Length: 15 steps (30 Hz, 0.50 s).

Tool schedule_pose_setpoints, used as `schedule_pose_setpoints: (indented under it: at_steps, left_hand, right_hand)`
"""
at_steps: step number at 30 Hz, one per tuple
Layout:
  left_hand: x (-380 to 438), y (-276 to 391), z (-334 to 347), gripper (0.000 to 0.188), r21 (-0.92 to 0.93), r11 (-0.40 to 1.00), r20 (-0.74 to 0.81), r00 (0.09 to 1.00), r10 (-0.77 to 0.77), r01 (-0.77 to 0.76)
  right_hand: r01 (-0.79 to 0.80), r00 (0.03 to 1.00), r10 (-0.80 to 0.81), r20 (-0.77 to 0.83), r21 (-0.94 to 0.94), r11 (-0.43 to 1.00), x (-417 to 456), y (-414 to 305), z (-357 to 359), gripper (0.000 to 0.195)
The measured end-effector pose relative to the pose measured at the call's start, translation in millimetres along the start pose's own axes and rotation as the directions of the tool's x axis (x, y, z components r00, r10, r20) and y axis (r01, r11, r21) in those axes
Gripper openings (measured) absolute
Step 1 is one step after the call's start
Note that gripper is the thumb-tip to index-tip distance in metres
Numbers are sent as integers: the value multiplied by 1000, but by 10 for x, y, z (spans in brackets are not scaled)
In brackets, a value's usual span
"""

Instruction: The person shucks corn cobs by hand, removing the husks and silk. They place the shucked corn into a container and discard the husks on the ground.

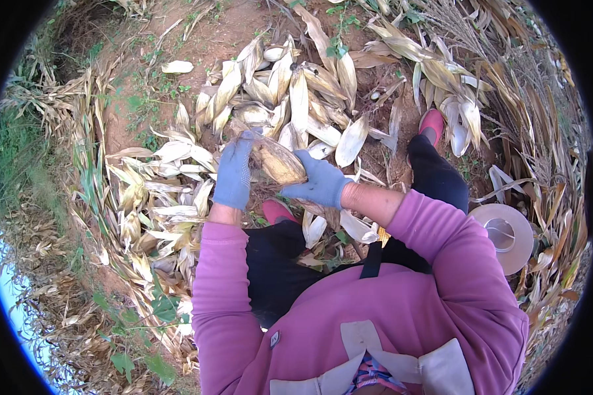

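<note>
In blue-grey knit gloves, both of my hands hold one ear of maize (278,160) in its dry, thin brown husk, a little above the ground. My left hand (234,170) is at the ear's upper left end, its fingertips partly hidden by the husk. Around the lower right end closes my right hand (318,180), with the thumb stretched along the near side. Just beyond my hands lies a heap of maize ears in pale dry husks (299,101). Between my legs, some yellow kernels of another ear (383,237) show beside loose husks.
Loose, peeled husks (173,197) are piled to the left. Dry maize stalks (529,113) line the right side, where a pale brimmed hat (521,242) lies. My pink shoes (431,126) stand on reddish soil (133,116). A leafy green plant (165,308) grows at lower left.
</note>
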State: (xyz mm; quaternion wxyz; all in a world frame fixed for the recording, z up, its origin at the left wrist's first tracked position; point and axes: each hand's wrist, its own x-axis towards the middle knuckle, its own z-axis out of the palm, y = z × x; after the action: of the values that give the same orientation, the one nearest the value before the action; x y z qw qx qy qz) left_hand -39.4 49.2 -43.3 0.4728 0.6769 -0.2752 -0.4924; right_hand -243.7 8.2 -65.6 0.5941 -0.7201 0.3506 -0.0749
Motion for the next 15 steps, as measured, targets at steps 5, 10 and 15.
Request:
schedule_pose_setpoints:
  at_steps: [5,10,15]
  left_hand:
    - [-65,164,95,48,-101,995,-22,1000,-4,2]
    - [-63,174,140,39,280,951,-12,990,141,-132]
    - [-59,127,155,29,575,694,143,889,436,-433]
  right_hand:
    - [-8,999,7,-42,-32,999,145,62,-8,78]
    - [0,1000,-1,-6,-18,1000,184,173,-24,84]
    - [343,890,-314,-331,34,939,295,206,-18,69]
